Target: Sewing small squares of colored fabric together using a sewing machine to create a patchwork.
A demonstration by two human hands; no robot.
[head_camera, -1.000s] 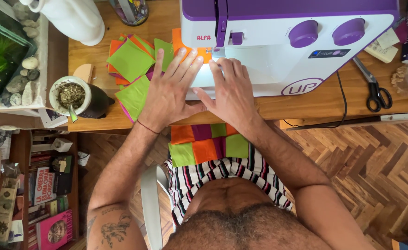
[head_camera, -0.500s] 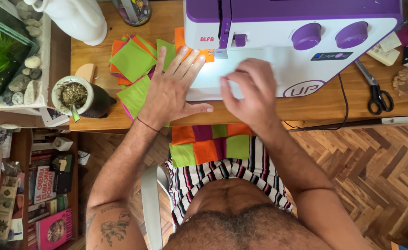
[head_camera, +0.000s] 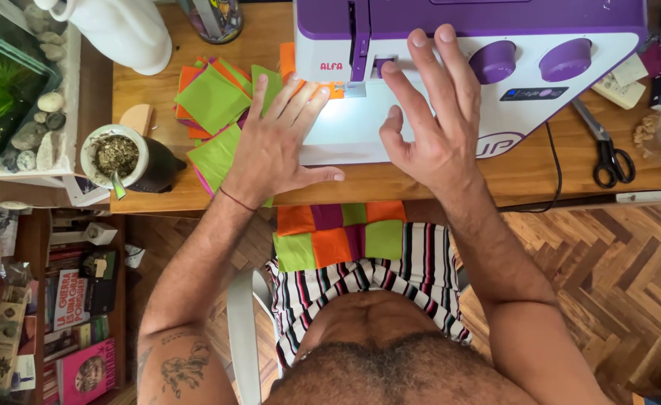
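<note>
Right hand [head_camera: 437, 127], lifted off the lit bed since a moment ago, is spread open and empty against the sewing machine [head_camera: 570, 30]; left hand [head_camera: 274, 146] is kept flat, ungripping, on the patchwork fabric [head_camera: 338, 232].

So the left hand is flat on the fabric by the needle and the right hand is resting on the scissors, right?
Not quite. The left hand does lie flat on the fabric by the needle, but the right hand is up against the front of the sewing machine, fingers spread. The scissors lie untouched, farther right on the table. The head view shows it.
</note>
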